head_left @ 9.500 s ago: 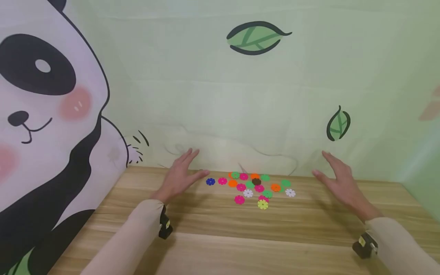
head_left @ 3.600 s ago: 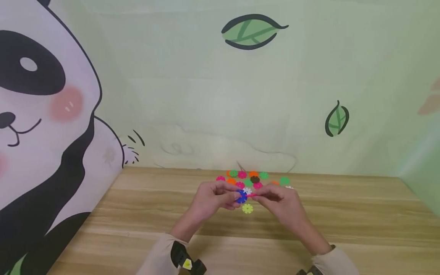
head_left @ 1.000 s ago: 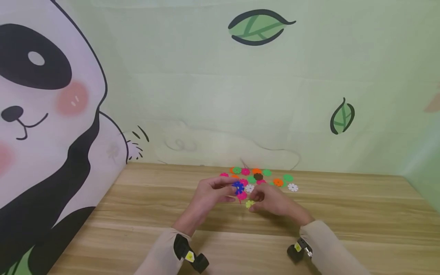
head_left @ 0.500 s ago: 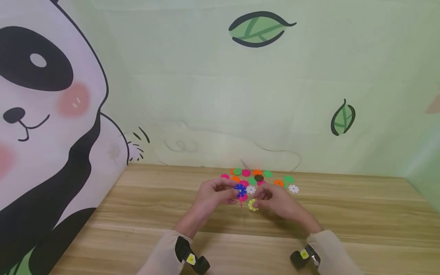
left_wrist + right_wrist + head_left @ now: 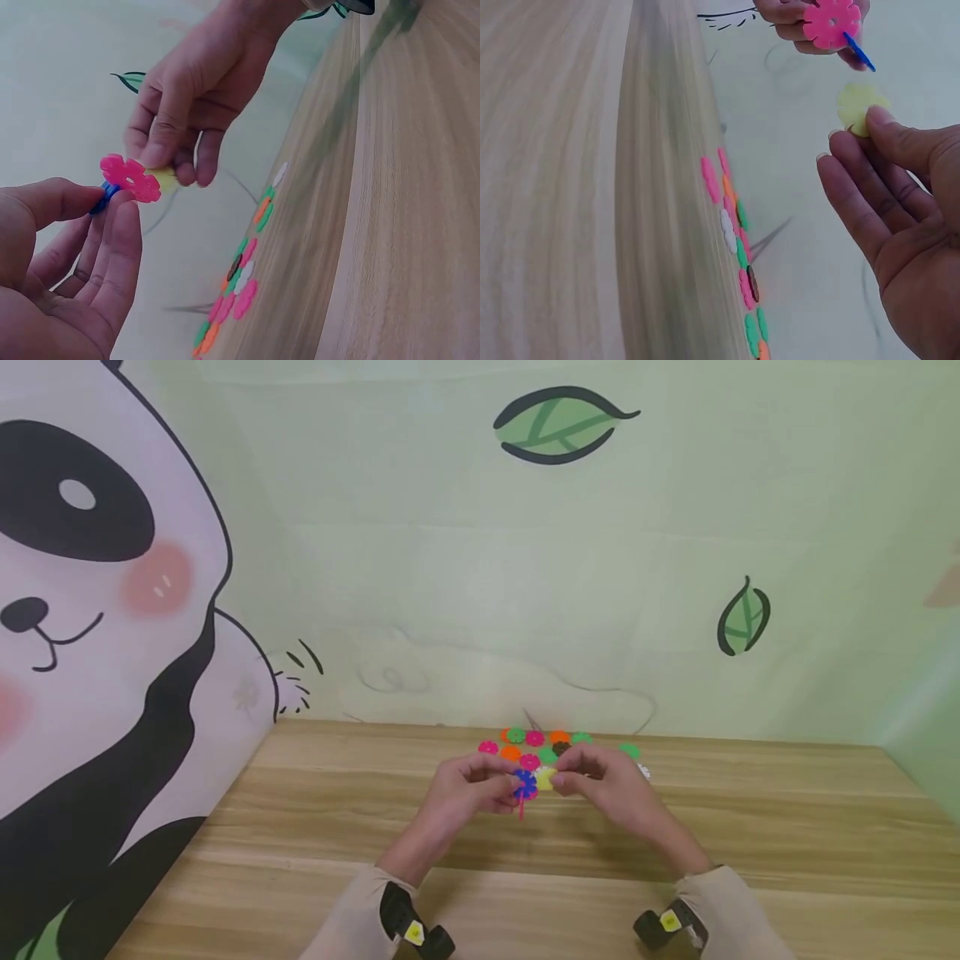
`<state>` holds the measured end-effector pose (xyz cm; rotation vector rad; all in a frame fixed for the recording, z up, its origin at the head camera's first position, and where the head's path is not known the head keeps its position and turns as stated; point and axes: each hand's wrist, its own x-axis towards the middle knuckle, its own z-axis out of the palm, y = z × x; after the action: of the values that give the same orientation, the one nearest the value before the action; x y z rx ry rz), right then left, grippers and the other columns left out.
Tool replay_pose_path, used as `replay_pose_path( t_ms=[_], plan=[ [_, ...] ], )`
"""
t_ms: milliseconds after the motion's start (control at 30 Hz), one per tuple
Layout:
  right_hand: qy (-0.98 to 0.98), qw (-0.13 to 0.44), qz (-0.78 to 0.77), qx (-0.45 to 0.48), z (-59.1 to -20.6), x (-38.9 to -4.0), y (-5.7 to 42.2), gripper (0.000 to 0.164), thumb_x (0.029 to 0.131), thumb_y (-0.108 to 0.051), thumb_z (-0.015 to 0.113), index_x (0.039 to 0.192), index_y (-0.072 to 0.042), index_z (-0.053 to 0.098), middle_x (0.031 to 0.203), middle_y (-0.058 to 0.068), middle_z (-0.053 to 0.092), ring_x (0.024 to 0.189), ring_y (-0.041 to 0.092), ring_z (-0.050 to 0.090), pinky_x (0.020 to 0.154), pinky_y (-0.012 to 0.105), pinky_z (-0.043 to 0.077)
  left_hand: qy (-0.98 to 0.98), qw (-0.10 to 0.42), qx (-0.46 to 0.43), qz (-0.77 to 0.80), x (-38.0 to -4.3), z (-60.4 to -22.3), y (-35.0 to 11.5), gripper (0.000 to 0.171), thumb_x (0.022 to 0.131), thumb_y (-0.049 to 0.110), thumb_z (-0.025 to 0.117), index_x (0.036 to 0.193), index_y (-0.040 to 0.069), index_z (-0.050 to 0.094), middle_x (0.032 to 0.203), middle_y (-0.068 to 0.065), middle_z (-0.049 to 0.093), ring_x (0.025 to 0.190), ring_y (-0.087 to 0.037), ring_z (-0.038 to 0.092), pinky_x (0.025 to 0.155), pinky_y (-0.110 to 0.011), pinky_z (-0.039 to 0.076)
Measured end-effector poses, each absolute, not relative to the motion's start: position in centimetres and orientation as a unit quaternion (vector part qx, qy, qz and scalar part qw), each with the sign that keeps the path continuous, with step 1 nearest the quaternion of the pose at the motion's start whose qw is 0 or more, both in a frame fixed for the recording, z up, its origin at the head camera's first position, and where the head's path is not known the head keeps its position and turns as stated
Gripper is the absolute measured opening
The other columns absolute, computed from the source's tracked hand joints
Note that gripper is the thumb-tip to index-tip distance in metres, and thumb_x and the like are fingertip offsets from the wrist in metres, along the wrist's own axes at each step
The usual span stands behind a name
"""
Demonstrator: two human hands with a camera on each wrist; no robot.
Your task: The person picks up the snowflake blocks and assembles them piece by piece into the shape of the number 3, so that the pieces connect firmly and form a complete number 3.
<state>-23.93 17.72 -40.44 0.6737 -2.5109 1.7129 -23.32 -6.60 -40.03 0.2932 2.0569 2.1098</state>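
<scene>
My left hand [image 5: 476, 783] pinches a blue snowflake disc [image 5: 525, 783] between thumb and fingers above the table. Slotted into it at an angle is a pink snowflake disc [image 5: 118, 170], whose edge points downward in the head view. A yellow snowflake disc [image 5: 856, 103] is pinched by the thumb and fingers of my right hand [image 5: 611, 785]. In the right wrist view a gap shows between the yellow disc and the joined pair. The left wrist view partly hides the yellow disc behind the pink one.
Several loose snowflake discs in pink, orange [image 5: 510, 752], green [image 5: 628, 751], white and brown lie flat at the back of the wooden table [image 5: 360, 827], behind my hands. A printed fabric backdrop [image 5: 420, 568] rises at the table's rear edge.
Both hands started spread and holding nothing. The left took the blue disc, and the pink one was joined to it. My right hand has since lifted the yellow disc up beside the pair.
</scene>
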Motion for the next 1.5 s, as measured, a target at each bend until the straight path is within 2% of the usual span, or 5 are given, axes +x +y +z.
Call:
replay_pose_path(
  t_ms=[167, 333, 667, 1000, 1500],
  plan=[
    [-0.794, 0.025, 0.566, 0.218, -40.2, -23.6, 17.7, 0.008, 0.098, -0.001, 0.075, 0.104, -0.001, 0.069, 0.095, 0.009, 0.075, 0.096, 0.043, 0.075, 0.087, 0.034, 0.064, 0.691, 0.089, 0.099, 0.711, -23.3, -40.1, -6.5, 0.021, 0.098, 0.006, 0.076, 0.114, -0.006, 0.075, 0.095, -0.012, 0.076, 0.078, -0.021, 0.075, 0.078, -0.034, 0.066],
    [-0.792, 0.043, 0.569, 0.216, -40.1, -23.4, 17.7, 0.009, 0.096, -0.002, 0.077, 0.104, -0.002, 0.071, 0.096, 0.010, 0.074, 0.095, 0.042, 0.074, 0.087, 0.044, 0.064, 0.691, 0.092, 0.099, 0.710, -23.3, -40.1, -6.4, 0.021, 0.098, 0.008, 0.077, 0.113, -0.006, 0.075, 0.094, -0.012, 0.077, 0.076, -0.020, 0.074, 0.077, -0.034, 0.066],
    [-0.797, 0.090, 0.546, 0.240, -39.5, -23.1, 17.6, 0.011, 0.093, 0.002, 0.079, 0.102, -0.005, 0.077, 0.098, 0.006, 0.074, 0.087, 0.018, 0.071, 0.079, 0.031, 0.064, 0.689, 0.099, 0.110, 0.709, -23.2, -39.9, -6.3, 0.021, 0.097, 0.008, 0.078, 0.112, -0.007, 0.076, 0.093, -0.013, 0.078, 0.074, -0.018, 0.074, 0.077, -0.033, 0.066],
    [-0.774, 0.135, 0.542, 0.299, -39.3, -23.0, 17.0, 0.019, 0.087, 0.014, 0.078, 0.096, -0.003, 0.079, 0.093, 0.012, 0.076, 0.081, 0.023, 0.073, 0.075, 0.029, 0.064, 0.684, 0.107, 0.130, 0.709, -23.3, -39.7, -6.4, 0.019, 0.097, 0.003, 0.076, 0.112, -0.009, 0.076, 0.093, -0.012, 0.078, 0.072, -0.016, 0.073, 0.076, -0.033, 0.066],
    [-0.775, 0.160, 0.545, 0.277, -39.4, -22.5, 15.8, 0.017, 0.087, 0.013, 0.079, 0.091, -0.003, 0.079, 0.089, 0.010, 0.076, 0.079, 0.023, 0.072, 0.074, 0.025, 0.063, 0.681, 0.110, 0.137, 0.711, -23.1, -39.7, -6.7, 0.019, 0.098, 0.001, 0.075, 0.113, -0.010, 0.076, 0.092, -0.011, 0.077, 0.072, -0.015, 0.073, 0.077, -0.033, 0.065]
  ],
)
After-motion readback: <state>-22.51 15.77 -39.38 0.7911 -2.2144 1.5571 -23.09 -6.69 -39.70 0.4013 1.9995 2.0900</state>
